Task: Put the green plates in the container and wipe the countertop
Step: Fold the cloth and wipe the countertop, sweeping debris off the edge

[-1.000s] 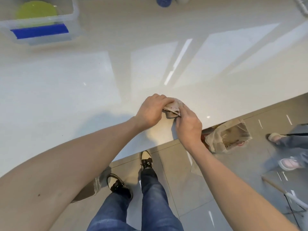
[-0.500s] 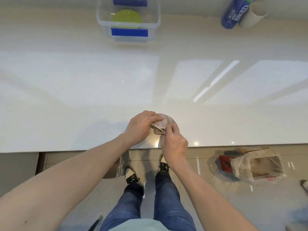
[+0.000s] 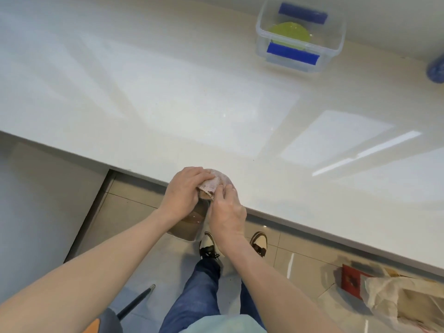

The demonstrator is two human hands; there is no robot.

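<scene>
A small crumpled cloth (image 3: 217, 180) with brown stains sits at the front edge of the glossy white countertop (image 3: 168, 97). My left hand (image 3: 185, 191) grips it from the left. My right hand (image 3: 227, 210) pinches it from the right. Both hands touch each other over the counter's edge. At the far right of the counter stands a clear container (image 3: 300, 37) with blue clips. Green plates (image 3: 288, 34) lie inside it.
A blue object (image 3: 436, 68) lies at the right edge, cut off by the frame. Below the counter are a tiled floor, a bin (image 3: 187, 224) under my hands, my legs and shoes, and a plastic bag (image 3: 396, 299) at the lower right.
The view has swung left, so the container now appears at the upper right. My hands have stayed together on the cloth, now right at the counter's front edge.
</scene>
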